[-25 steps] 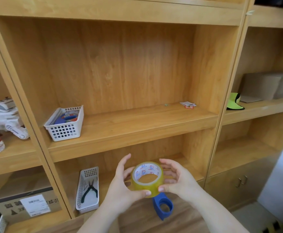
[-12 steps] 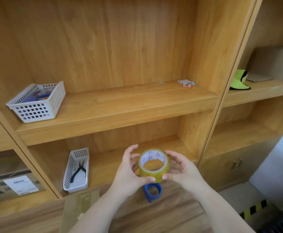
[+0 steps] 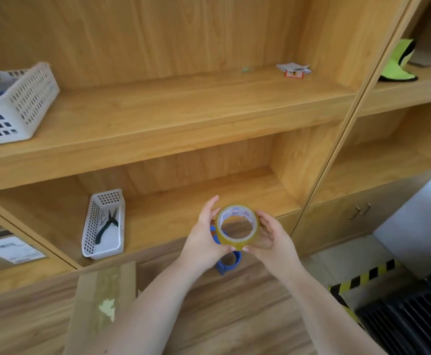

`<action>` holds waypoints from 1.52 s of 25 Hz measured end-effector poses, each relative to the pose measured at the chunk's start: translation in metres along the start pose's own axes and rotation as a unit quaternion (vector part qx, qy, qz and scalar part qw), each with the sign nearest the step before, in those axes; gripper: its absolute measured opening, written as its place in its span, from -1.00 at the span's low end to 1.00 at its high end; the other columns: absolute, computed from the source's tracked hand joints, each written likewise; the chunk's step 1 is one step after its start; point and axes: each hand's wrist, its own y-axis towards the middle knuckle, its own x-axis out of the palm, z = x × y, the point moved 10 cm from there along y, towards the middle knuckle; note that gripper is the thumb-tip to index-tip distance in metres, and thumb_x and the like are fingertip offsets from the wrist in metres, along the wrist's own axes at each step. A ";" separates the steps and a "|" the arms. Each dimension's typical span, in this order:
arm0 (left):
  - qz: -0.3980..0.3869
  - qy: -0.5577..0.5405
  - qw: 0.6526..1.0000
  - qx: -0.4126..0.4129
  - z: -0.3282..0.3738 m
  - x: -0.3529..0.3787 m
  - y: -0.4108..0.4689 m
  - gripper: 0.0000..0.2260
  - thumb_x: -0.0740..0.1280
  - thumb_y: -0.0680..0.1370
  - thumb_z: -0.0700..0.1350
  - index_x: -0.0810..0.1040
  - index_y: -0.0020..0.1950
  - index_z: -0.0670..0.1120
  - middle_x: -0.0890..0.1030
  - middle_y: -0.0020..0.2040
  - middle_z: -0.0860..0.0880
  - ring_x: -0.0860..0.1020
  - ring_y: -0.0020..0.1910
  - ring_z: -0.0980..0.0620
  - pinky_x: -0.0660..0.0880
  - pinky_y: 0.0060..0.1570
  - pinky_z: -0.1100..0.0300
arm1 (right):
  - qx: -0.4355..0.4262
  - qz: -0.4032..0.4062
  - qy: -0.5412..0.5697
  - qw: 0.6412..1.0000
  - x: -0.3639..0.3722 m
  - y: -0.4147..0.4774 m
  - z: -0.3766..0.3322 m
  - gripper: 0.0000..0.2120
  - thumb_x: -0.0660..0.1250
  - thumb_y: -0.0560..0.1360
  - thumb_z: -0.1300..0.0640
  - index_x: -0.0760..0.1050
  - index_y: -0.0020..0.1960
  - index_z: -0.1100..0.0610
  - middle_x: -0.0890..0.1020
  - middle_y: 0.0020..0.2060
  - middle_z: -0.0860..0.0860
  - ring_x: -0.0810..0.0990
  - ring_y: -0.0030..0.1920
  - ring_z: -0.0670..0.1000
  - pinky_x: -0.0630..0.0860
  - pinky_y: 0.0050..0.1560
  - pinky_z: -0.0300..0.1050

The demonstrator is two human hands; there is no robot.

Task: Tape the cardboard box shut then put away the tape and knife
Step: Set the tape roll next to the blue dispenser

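The left hand (image 3: 204, 237) and the right hand (image 3: 270, 239) together grip the roll of tape (image 3: 237, 228), one on each side, fingers curled round its yellowish outer band and thumbs meeting beneath it. The roll sits between the palms, its open core facing up toward the camera. Directly below the hands, partly hidden by the left palm, a blue tape dispenser (image 3: 228, 263) shows, its ring peeking out under the roll; whether a finger holds it cannot be told.

Just beyond the hands runs the lower shelf (image 3: 183, 208) of a wooden shelving unit. To the left of the left hand, on that shelf, stands a narrow white basket (image 3: 91, 226) with black pliers (image 3: 108, 224) lying inside. Below the left forearm, a taped cardboard box (image 3: 101, 298) shows its top flap.

Farther up and left of the hands, on the upper shelf (image 3: 183, 111), sits a larger white basket (image 3: 17, 103). Up and to the right, at the back of that shelf, lies a small paper packet (image 3: 294, 70). In the neighbouring bay, well right of the right hand, rests a lime-green and black item (image 3: 399, 62).
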 end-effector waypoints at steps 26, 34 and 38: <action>0.006 -0.397 0.880 -0.260 -0.131 0.129 0.104 -0.75 0.22 0.61 0.07 0.35 0.28 0.14 0.33 0.49 -0.04 0.30 0.46 0.02 0.12 0.48 -0.06 | 0.135 0.054 -0.079 0.986 -0.021 0.067 0.157 -0.29 0.48 0.38 0.29 0.28 0.44 0.04 0.51 0.10 -0.13 0.50 0.07 -0.12 0.39 -0.12 -0.51; -0.014 -0.387 0.881 -0.273 -0.141 0.144 0.111 -0.48 0.24 0.60 0.06 0.14 0.53 0.16 0.15 0.59 -0.03 0.10 0.56 -0.02 0.02 0.51 -0.09 | 0.154 0.020 -0.092 0.983 -0.016 0.080 0.185 -0.30 0.48 0.35 0.31 0.31 0.40 -0.02 0.52 -0.03 -0.25 0.56 0.02 -0.14 0.50 -0.04 -0.26; -0.023 -0.382 0.875 -0.295 -0.148 0.151 0.114 -0.48 0.24 0.59 0.09 0.17 0.52 0.17 0.15 0.59 -0.02 0.11 0.56 -0.03 0.04 0.51 -0.08 | 0.169 0.018 -0.097 0.981 -0.016 0.082 0.196 -0.31 0.44 0.36 0.36 0.30 0.40 -0.01 0.49 -0.09 -0.33 0.56 -0.04 -0.25 0.44 -0.11 -0.42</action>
